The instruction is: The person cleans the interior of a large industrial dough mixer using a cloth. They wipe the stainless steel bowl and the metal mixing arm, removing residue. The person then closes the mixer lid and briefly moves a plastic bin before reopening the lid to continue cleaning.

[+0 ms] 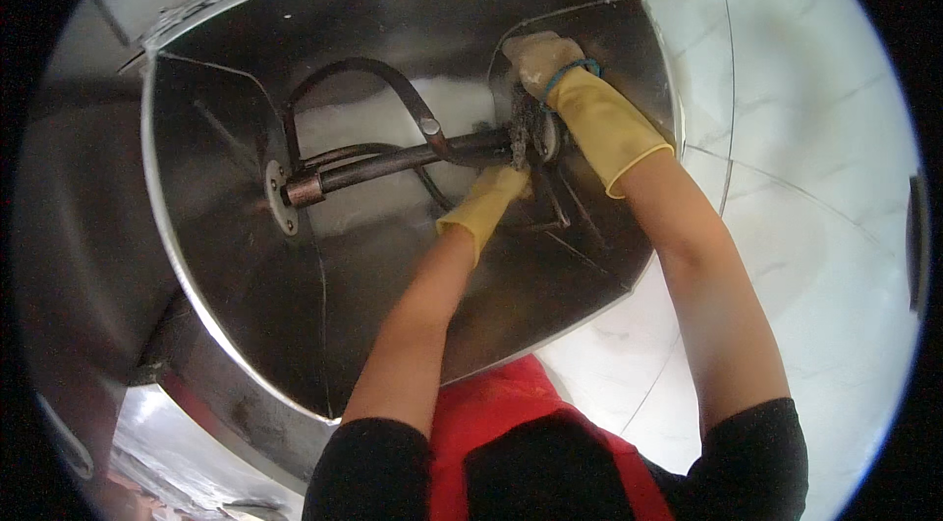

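Note:
Before me is a deep stainless-steel mixer tub [383, 315] with a horizontal shaft [398, 166] and curved metal mixing arms [353, 66]. Both my hands are inside it, in yellow rubber gloves. My right hand [541, 64], with a blue-green band at its wrist, is curled near the tub's right end wall. Lower and to the left, my left hand [513, 181] is close to the shaft's right end. Between them stretches a grey, rough strand of material [521, 127], perhaps a scouring cloth or mesh; both hands seem closed on its ends. The fingers are mostly hidden.
A round metal flange [281, 197] joins the shaft to the left end wall. The tub's metal rim [166, 241] curves around my arms. Pale tiled floor [781, 226] lies at the right. A shiny metal surface [169, 447] stands at the lower left.

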Tool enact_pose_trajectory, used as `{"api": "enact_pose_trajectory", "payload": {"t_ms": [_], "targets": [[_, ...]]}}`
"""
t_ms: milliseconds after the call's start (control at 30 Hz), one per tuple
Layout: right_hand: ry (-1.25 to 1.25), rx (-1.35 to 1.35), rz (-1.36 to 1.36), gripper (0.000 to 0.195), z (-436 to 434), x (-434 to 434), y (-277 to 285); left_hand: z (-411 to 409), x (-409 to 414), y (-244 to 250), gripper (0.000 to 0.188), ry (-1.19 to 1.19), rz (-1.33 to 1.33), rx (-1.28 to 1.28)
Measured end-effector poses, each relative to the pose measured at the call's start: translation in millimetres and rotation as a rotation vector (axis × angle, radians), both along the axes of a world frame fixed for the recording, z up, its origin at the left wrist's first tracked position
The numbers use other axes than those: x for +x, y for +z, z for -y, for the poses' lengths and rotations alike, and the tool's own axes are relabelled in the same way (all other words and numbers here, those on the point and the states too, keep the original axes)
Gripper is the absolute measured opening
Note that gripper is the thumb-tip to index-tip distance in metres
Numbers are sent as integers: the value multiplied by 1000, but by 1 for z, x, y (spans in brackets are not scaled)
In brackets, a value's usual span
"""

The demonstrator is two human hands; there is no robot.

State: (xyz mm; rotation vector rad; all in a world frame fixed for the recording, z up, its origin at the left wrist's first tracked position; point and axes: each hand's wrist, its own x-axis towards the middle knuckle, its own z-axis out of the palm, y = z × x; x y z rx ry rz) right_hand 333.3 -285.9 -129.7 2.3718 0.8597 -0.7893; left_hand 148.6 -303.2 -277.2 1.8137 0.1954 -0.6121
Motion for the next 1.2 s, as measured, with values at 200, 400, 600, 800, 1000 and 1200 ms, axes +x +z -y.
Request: {"api": "enact_pose_trajectory", "payload": {"t_ms": [200, 400, 600, 800, 1000, 1200], "targets": [[-104, -192, -107, 27, 29, -71, 35, -11, -14, -14, 60, -129, 294, 251], [-191, -205, -323, 26, 95, -173, 99, -16, -21, 51, 38, -909, 86, 352], [-245, -74, -289, 27, 104, -217, 165, -24, -32, 59, 32, -753, 167, 363], [-314, 378, -119, 21, 78, -220, 223, -72, -34, 127, 31, -820, -78, 410], [-379, 305, -95, 20, 41, -186, 168, -138, -36, 142, 31, -864, -51, 668], [-466, 119, -363, 49, 78, -186, -39, -192, -47, 275, 54, -684, -11, 695]]}}
